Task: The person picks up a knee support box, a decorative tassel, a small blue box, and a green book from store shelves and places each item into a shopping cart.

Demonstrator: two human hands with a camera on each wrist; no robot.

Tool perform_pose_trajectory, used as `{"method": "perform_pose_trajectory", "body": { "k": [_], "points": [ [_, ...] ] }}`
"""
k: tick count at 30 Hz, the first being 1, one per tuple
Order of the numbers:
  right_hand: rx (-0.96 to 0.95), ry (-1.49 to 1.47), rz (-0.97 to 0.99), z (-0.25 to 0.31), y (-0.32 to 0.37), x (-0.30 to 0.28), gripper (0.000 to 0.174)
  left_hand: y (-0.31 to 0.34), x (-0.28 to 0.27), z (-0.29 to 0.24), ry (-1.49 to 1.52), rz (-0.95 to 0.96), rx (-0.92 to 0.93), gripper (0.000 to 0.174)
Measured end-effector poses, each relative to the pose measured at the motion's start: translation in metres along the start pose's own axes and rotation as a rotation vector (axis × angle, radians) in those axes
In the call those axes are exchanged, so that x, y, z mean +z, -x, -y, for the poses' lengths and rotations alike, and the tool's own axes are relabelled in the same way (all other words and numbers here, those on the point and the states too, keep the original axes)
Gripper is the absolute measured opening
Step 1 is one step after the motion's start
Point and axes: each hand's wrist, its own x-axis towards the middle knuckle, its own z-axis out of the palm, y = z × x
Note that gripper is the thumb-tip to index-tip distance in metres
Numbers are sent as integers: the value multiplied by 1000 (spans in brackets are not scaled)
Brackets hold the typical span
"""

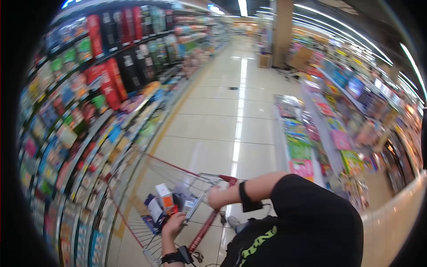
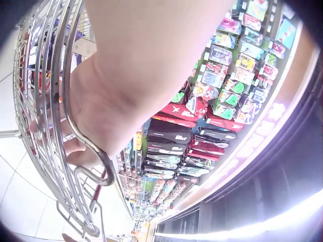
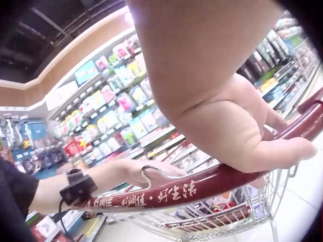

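Observation:
My right hand (image 1: 218,198) grips the dark red handle (image 3: 176,191) of a wire shopping cart, thumb lying along the bar. My left hand (image 1: 174,224) reaches over the near end of the cart basket (image 1: 129,227), beside a small red thing (image 1: 175,209). In the left wrist view its fingers (image 2: 81,159) show behind the metal wires, partly hidden; I cannot tell whether they hold anything. Inside the basket are a white and orange box (image 1: 164,196), a dark blue and white package (image 1: 154,210) and a greyish clear-wrapped item (image 1: 183,193).
Packed shelves (image 1: 75,124) run close along the cart's left side. A display of packaged goods (image 1: 300,142) stands to the right of the tiled aisle (image 1: 213,124). Farther ahead are a pillar (image 1: 282,33) and a cardboard box (image 1: 264,61).

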Motion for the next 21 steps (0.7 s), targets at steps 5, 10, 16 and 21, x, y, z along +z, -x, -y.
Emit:
{"method": "perform_pose_trajectory", "body": {
  "k": [5, 10, 16, 21],
  "points": [
    [74, -166, -347, -59, -13, 31, 12, -103, -23, 33, 9, 54, 217, 28],
    [96, -349, -689, -102, 13, 59, 4, -124, -9, -24, 132, 126, 165, 31],
    [270, -365, -1023, -123, 17, 74, 2, -152, -5, -62, 189, 133, 103, 27],
    [293, -389, -1031, -141, 17, 88, 2, -185, -2, -70, 113, 207, 166, 26]
  ]
}}
